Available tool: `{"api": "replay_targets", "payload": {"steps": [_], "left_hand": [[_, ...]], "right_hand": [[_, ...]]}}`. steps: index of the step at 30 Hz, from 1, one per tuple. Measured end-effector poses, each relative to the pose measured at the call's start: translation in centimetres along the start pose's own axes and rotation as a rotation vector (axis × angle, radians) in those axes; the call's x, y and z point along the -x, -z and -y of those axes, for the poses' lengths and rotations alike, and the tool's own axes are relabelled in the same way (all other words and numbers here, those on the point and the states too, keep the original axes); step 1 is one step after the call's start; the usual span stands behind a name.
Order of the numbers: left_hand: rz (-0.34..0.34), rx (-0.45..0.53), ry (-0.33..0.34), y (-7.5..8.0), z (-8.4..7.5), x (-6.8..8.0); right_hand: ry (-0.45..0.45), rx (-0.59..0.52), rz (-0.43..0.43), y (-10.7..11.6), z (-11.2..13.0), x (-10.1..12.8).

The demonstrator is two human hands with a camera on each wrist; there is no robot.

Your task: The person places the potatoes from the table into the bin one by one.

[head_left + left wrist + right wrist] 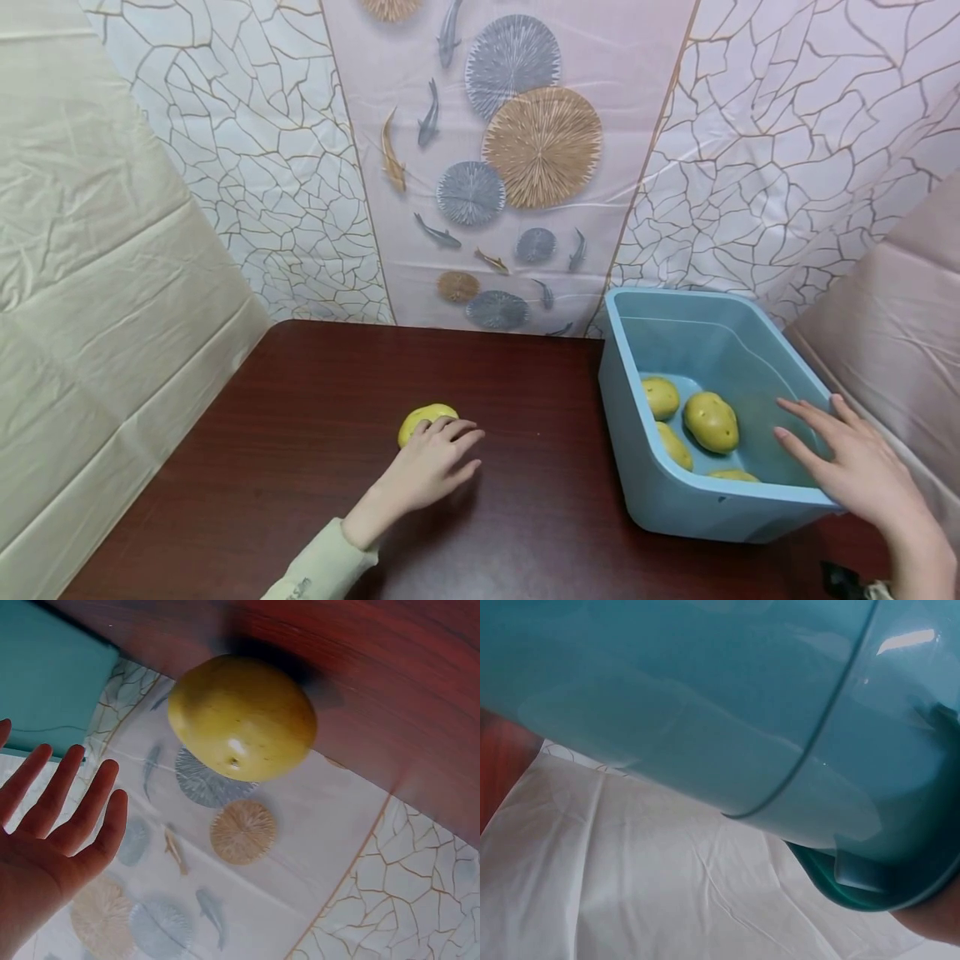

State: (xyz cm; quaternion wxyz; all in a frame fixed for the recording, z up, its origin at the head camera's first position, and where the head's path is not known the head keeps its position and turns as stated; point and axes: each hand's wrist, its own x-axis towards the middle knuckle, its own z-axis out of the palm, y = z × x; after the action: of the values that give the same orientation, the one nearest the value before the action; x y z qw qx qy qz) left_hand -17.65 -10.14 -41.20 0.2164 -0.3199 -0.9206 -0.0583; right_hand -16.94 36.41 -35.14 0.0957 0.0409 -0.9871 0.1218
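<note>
A yellow-green potato lies on the table, partly hidden in the head view behind my left hand. The left wrist view shows the whole potato, with the left hand's spread fingers apart from it and holding nothing. At the right, my right hand reaches over the front right corner of a blue plastic bin, fingers extended above its inside. Several potatoes sit on the bin's floor. The bin's wall fills most of the right wrist view, which hides the right fingers.
The dark reddish-brown table carries the bin at its right side. Behind it hangs a patterned cloth with fish and round shapes. Creased pale cloth hangs on the left, and another cloth close along the bin's right side.
</note>
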Motion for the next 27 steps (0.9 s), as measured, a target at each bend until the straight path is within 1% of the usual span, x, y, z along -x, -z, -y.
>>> {"api": "replay_targets", "payload": {"steps": [5,7,12,19,25,27], "left_hand": [[-0.031,-0.02,0.013,-0.3,1.0,0.3],[-0.036,-0.012,0.019,-0.5,1.4,0.5],[-0.03,0.008,0.02,-0.9,2.2,0.5],[-0.018,-0.022,0.032,-1.1,3.1,0.4],[-0.021,-0.032,0.032,-1.6,3.8,0.3],[-0.01,-0.04,0.035,-1.9,4.0,0.4]], "right_hand": [[0.01,-0.006,-0.003,0.0,-0.1,-0.1],[0.016,-0.008,-0.005,0.0,-0.1,-0.1],[0.02,-0.007,-0.007,0.0,-0.1,-0.1],[0.016,-0.008,-0.008,0.1,0.0,0.1],[0.009,-0.007,-0.009,0.3,0.4,0.2],[0.009,-0.007,-0.007,0.4,0.4,0.3]]}}
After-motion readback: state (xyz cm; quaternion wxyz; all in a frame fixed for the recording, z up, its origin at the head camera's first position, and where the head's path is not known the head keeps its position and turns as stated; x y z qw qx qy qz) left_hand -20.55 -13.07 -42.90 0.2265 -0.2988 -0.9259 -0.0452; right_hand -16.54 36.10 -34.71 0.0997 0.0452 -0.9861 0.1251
